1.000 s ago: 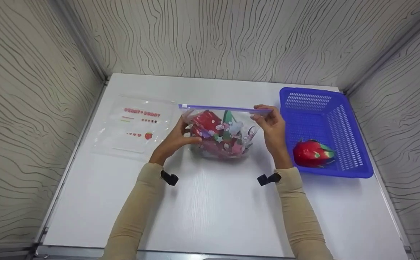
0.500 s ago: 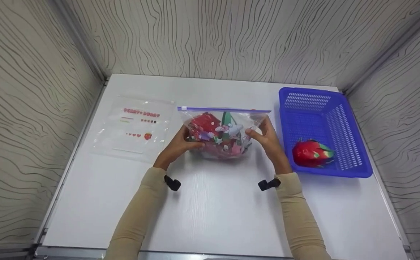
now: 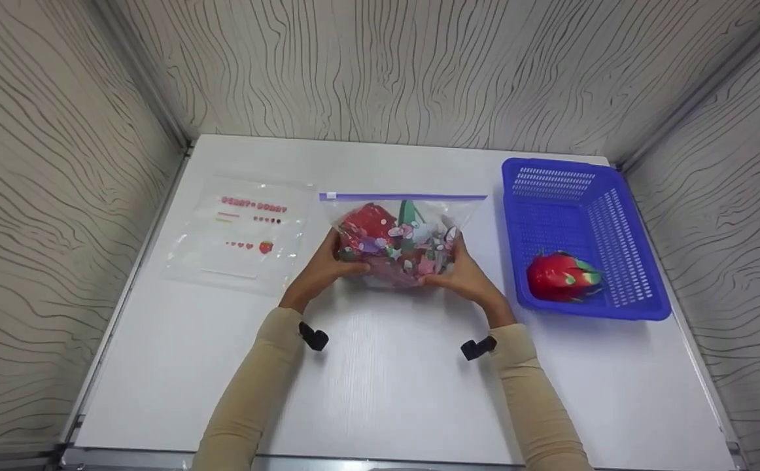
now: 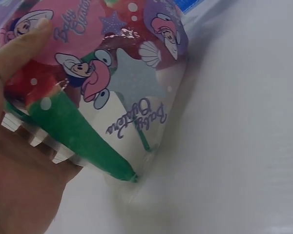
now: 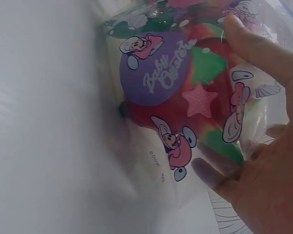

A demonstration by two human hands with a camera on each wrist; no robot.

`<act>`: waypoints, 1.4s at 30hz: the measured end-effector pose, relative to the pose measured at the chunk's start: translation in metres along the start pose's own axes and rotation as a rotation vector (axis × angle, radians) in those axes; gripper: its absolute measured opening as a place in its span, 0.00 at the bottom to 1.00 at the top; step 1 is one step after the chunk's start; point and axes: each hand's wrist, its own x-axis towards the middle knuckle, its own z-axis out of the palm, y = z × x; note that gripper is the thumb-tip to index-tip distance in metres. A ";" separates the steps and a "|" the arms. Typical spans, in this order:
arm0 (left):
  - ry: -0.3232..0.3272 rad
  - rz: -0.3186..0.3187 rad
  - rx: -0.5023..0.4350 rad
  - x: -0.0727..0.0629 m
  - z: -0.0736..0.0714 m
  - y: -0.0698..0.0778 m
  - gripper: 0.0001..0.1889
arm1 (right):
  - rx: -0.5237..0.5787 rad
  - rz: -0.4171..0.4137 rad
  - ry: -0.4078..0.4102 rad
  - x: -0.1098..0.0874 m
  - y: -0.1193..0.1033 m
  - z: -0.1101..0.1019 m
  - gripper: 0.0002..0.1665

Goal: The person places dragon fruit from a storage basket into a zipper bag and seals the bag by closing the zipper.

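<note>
A clear slider zip bag [image 3: 396, 245] with cartoon prints stands over the middle of the table, a purple strip [image 3: 413, 197] along its top. Its white slider [image 3: 331, 195] sits at the strip's left end. Inside are red and green contents [image 3: 370, 224] resembling the dragon fruit in the basket. My left hand [image 3: 323, 268] grips the bag's left side, thumb in front, as the left wrist view also shows. On the other side my right hand [image 3: 468, 278] holds it, thumb [image 5: 254, 46] across the printed face. The fingers behind the bag are partly hidden.
To the right stands a blue plastic basket [image 3: 543, 226] with one dragon fruit [image 3: 563, 277] in it. A flat clear bag with red strawberry print [image 3: 249, 229] lies at the left on the white table [image 3: 380, 392]. Patterned panels surround the back and sides.
My right hand has let go of the purple strip's right end and moved down and left to grip the bag's lower right side. My left hand keeps its hold.
</note>
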 end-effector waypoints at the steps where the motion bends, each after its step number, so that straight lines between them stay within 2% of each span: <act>1: 0.003 0.003 0.007 0.000 0.001 -0.001 0.64 | 0.009 -0.005 0.014 0.000 0.001 0.002 0.79; 5: 0.028 0.036 0.007 0.001 0.005 -0.007 0.63 | 0.065 -0.002 0.068 0.001 0.004 0.008 0.77; 8: 0.061 0.052 0.004 0.001 0.007 -0.010 0.61 | 0.107 -0.011 0.090 0.001 0.008 0.012 0.72; 13: 0.090 0.021 -0.014 0.001 0.009 -0.013 0.59 | 0.140 -0.034 0.105 0.001 0.013 0.015 0.59; 16: 0.087 -0.016 -0.039 0.000 0.010 -0.014 0.58 | 0.141 -0.029 0.100 -0.001 0.016 0.017 0.56; 19: 0.083 -0.031 -0.066 0.000 0.012 -0.015 0.57 | 0.137 -0.029 0.081 -0.002 0.019 0.017 0.57; 24: 0.083 -0.034 -0.089 0.001 0.014 -0.018 0.54 | 0.084 -0.014 0.031 -0.003 0.019 0.017 0.69; 26: 0.086 -0.035 -0.099 0.002 0.015 -0.019 0.54 | 0.057 0.003 0.023 -0.003 0.018 0.017 0.70; 30: 0.110 -0.035 -0.094 0.003 0.018 -0.017 0.55 | 0.028 0.007 0.048 -0.004 0.020 0.018 0.66; 35: 0.140 -0.022 -0.062 0.009 0.024 -0.012 0.54 | 0.070 -0.005 0.101 -0.003 0.023 0.016 0.60; 42: 0.174 -0.066 -0.024 0.021 0.030 -0.005 0.55 | 0.123 0.005 0.168 0.002 0.023 0.010 0.57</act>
